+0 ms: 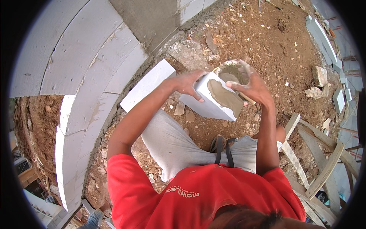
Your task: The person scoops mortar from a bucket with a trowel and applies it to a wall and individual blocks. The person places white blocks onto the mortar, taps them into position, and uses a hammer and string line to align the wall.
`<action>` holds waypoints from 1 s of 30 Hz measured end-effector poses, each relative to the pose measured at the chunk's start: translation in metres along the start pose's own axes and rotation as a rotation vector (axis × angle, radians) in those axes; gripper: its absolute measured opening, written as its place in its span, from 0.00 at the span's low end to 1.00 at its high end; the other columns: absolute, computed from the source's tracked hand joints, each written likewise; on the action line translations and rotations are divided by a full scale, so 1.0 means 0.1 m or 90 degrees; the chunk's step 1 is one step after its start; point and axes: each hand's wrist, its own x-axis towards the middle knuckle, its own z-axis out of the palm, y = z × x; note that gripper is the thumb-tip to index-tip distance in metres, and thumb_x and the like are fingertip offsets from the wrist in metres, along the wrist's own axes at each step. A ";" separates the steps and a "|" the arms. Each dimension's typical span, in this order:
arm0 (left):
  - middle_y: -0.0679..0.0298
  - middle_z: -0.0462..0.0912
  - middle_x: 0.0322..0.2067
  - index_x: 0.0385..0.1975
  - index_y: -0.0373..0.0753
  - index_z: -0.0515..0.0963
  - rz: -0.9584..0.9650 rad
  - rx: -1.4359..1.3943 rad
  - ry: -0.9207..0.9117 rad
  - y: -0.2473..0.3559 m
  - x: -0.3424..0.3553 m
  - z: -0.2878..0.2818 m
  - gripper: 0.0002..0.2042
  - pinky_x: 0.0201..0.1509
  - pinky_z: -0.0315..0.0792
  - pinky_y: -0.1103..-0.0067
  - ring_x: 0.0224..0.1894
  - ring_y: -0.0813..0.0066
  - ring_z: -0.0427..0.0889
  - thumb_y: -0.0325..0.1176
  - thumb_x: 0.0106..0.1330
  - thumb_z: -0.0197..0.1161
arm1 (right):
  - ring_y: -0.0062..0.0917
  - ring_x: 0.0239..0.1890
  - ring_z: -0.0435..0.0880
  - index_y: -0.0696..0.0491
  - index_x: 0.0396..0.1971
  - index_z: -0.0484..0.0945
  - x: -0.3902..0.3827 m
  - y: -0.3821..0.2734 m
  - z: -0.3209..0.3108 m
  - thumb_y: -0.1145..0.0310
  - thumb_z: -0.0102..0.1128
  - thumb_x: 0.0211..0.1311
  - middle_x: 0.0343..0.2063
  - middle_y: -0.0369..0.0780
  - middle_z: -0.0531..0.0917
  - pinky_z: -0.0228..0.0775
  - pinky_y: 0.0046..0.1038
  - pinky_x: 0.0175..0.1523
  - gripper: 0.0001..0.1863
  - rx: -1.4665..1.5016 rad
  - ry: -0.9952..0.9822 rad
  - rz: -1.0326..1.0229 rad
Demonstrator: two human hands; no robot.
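A white lightweight concrete block (206, 105) stands tilted in front of me, with a patch of wet grey mortar (225, 96) spread on its upper face. My left hand (189, 84) grips the block's left side, thumb on the near face and fingers toward the far edge. At the block's right side is my right hand (253, 87), open, its fingers stretched apart and its thumb over the edge of the mortar. Whether that thumb presses on the block I cannot tell. Just beyond the block sits a round bucket (228, 63) of grey mortar, partly hidden by the block and my right hand.
Another white block (148, 84) lies to the left, beside a block wall (110, 63) that curves in this view. Stony brown soil (267, 42) spreads ahead. Wooden planks (324, 170) lean crosswise at my right. Broken block pieces (318, 76) and more blocks (338, 100) lie farther right.
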 end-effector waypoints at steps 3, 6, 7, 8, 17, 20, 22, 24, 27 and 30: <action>0.42 0.67 0.65 0.71 0.35 0.58 0.115 0.132 0.045 -0.06 0.22 0.25 0.61 0.77 0.60 0.59 0.69 0.44 0.67 0.52 0.34 0.85 | 0.48 0.69 0.74 0.52 0.79 0.49 0.11 -0.34 0.23 0.35 0.84 0.34 0.65 0.58 0.74 0.66 0.43 0.73 0.75 -0.085 -0.070 -0.059; 0.43 0.70 0.60 0.68 0.34 0.60 0.140 0.162 -0.010 -0.16 0.40 0.30 0.58 0.73 0.63 0.58 0.65 0.44 0.71 0.50 0.34 0.86 | 0.49 0.68 0.74 0.61 0.76 0.52 0.04 -0.40 0.25 0.37 0.86 0.28 0.64 0.60 0.74 0.68 0.44 0.71 0.77 -0.136 -0.131 -0.059; 0.43 0.71 0.58 0.67 0.34 0.61 0.129 0.142 -0.048 -0.18 0.45 0.35 0.57 0.72 0.64 0.58 0.63 0.44 0.72 0.49 0.34 0.86 | 0.49 0.68 0.73 0.62 0.76 0.53 0.00 -0.35 0.29 0.39 0.87 0.27 0.64 0.59 0.74 0.66 0.47 0.71 0.76 -0.170 -0.129 -0.079; 0.43 0.72 0.58 0.68 0.34 0.60 0.146 0.088 -0.018 -0.26 0.46 0.47 0.57 0.71 0.65 0.59 0.63 0.44 0.72 0.47 0.34 0.86 | 0.49 0.68 0.73 0.62 0.75 0.54 -0.02 -0.30 0.32 0.40 0.87 0.27 0.64 0.58 0.75 0.64 0.49 0.72 0.75 -0.209 -0.120 -0.072; 0.43 0.73 0.55 0.60 0.33 0.63 0.100 0.063 -0.012 -0.59 0.42 0.85 0.52 0.68 0.68 0.59 0.62 0.40 0.72 0.40 0.31 0.87 | 0.47 0.69 0.69 0.60 0.64 0.66 -0.32 -0.24 0.49 0.49 0.88 0.29 0.61 0.53 0.73 0.56 0.57 0.73 0.60 -0.244 -0.072 -0.033; 0.41 0.73 0.54 0.56 0.32 0.65 0.078 0.098 0.015 -0.34 0.26 0.93 0.49 0.66 0.68 0.57 0.60 0.38 0.72 0.43 0.33 0.86 | 0.48 0.67 0.69 0.61 0.62 0.68 -0.68 -0.08 0.54 0.55 0.86 0.31 0.59 0.52 0.72 0.55 0.57 0.72 0.54 -0.188 -0.047 -0.010; 0.42 0.72 0.54 0.56 0.31 0.65 0.084 0.146 0.042 -0.09 0.14 0.92 0.49 0.67 0.67 0.56 0.61 0.39 0.71 0.45 0.34 0.86 | 0.50 0.66 0.68 0.64 0.62 0.67 -0.91 0.08 0.34 0.59 0.82 0.34 0.57 0.53 0.71 0.53 0.54 0.73 0.52 -0.120 0.004 -0.045; 0.45 0.72 0.54 0.56 0.32 0.66 0.076 0.199 0.065 0.41 -0.11 0.76 0.47 0.68 0.67 0.59 0.61 0.44 0.71 0.42 0.34 0.84 | 0.50 0.66 0.67 0.64 0.62 0.67 -1.21 0.08 0.04 0.58 0.81 0.36 0.56 0.53 0.71 0.54 0.52 0.73 0.51 -0.075 0.007 -0.031; 0.49 0.73 0.55 0.57 0.32 0.67 0.037 0.249 0.050 1.36 -0.60 0.13 0.46 0.68 0.67 0.59 0.62 0.50 0.70 0.43 0.35 0.83 | 0.53 0.66 0.66 0.66 0.64 0.65 -1.60 -0.29 -0.61 0.56 0.80 0.38 0.57 0.55 0.71 0.53 0.51 0.74 0.53 -0.033 -0.034 -0.011; 0.50 0.73 0.55 0.60 0.31 0.67 -0.004 0.331 0.079 2.17 -1.21 -0.35 0.49 0.66 0.65 0.55 0.64 0.53 0.70 0.45 0.33 0.81 | 0.54 0.68 0.65 0.66 0.67 0.63 -1.85 -0.91 -1.34 0.54 0.81 0.38 0.59 0.55 0.70 0.49 0.51 0.77 0.57 -0.041 -0.074 -0.034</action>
